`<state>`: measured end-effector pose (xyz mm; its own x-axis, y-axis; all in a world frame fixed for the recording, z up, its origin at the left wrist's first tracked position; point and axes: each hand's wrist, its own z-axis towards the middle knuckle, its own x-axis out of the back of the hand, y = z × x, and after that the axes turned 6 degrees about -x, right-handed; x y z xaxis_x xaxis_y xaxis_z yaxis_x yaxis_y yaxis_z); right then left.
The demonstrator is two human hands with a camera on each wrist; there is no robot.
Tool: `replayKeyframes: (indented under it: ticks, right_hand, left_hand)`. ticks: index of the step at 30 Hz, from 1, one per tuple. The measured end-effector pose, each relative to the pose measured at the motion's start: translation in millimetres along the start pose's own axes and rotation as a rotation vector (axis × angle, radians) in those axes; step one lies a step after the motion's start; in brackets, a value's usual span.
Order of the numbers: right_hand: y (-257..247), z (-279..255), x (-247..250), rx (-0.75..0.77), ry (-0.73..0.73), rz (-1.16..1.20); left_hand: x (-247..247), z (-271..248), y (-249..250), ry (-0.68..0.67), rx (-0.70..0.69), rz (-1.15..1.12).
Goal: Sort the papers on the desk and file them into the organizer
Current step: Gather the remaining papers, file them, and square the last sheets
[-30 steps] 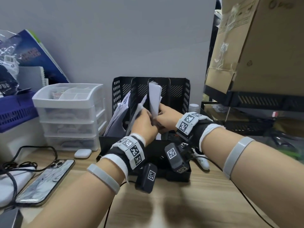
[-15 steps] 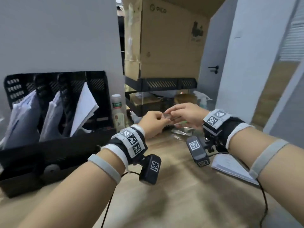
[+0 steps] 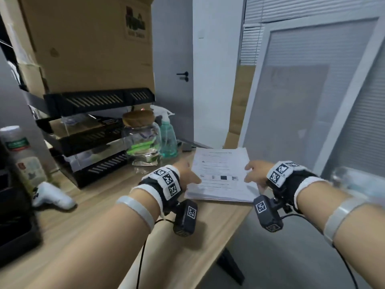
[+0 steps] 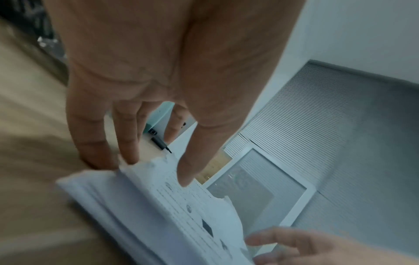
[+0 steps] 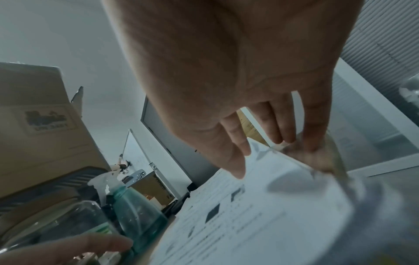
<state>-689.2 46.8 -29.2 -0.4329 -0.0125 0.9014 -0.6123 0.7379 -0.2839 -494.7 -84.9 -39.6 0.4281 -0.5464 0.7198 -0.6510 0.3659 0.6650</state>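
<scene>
1. Left hand [image 3: 188, 174] bare; black wrist wrap just behind it, edged with white cuffs, carrying white blocks printed with black square codes.
2. Right hand [image 3: 257, 174] bare; same black wrap, white cuffs and coded blocks.
3. Small black camera box hung under each wrist, white code tag on its face, thin black cable trailing back.
4. Pale grey band further up each forearm.
</scene>
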Motion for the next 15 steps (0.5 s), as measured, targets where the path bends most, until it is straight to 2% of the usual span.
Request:
replayKeyframes:
  ticks: [5,8,11,13,15]
  right_hand:
    - [6.5,10.5,-10.7,-0.025,0.042,0.096]
    - [5.5,11.0,-8.5,-0.011,0.017,0.133]
    - [2.1,11.8,-10.2,-0.006,-0.007,0.192]
    - [-5.5,8.8,-12.6,-0.008,-0.033,0.212]
    - [-18.4,0.8,-10.1,0.031,-0.036,0.194]
  left_hand:
    - [-0.5,5.2,-1.8,0.021,0.056,0.035]
    - [5.9,2.5,-11.3,0.022,0.096,0.024]
    - [12.5,-7.9,-14.5,-0.067,0.01,0.01]
    - [12.4,-10.2,-19.8,-0.127,-0.053,-0.12]
    - [12.3,-10.4,-28.3,-0.093,-0.102,-0.231]
